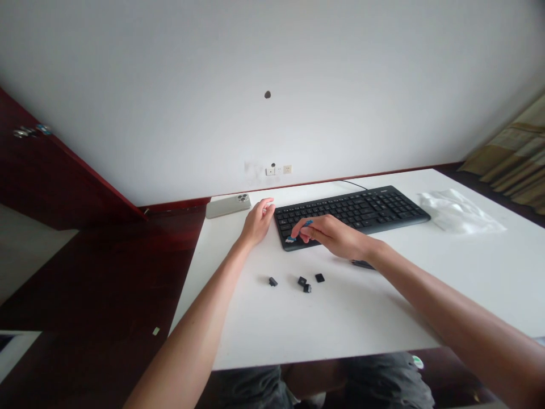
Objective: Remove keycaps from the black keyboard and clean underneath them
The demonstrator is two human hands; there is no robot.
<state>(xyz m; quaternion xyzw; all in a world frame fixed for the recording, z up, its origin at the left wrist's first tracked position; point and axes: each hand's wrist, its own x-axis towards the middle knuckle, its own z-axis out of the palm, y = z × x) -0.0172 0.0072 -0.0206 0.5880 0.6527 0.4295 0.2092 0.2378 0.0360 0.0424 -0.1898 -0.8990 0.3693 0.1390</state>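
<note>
My right hand (330, 234) is closed around a small blue brush (291, 239) with pale bristles. Its tip meets the lower left corner of a black keyboard (374, 205). Beside the keyboard's left edge rests my left hand (258, 221), fingers loosely bent and apart, holding nothing that I can see. Several loose black keycaps lie on the white table in front of the keyboard, among them one keycap (273, 281) at the left and another keycap (319, 278) at the right. A slim dark object (361, 264) is partly hidden under my right wrist.
A phone (229, 206) lies face down at the table's back left. Crumpled clear plastic (457, 211) sits right of the keyboard. The keyboard's cable (353, 184) runs back toward the wall. The white table's front edge (323, 359) is above my lap.
</note>
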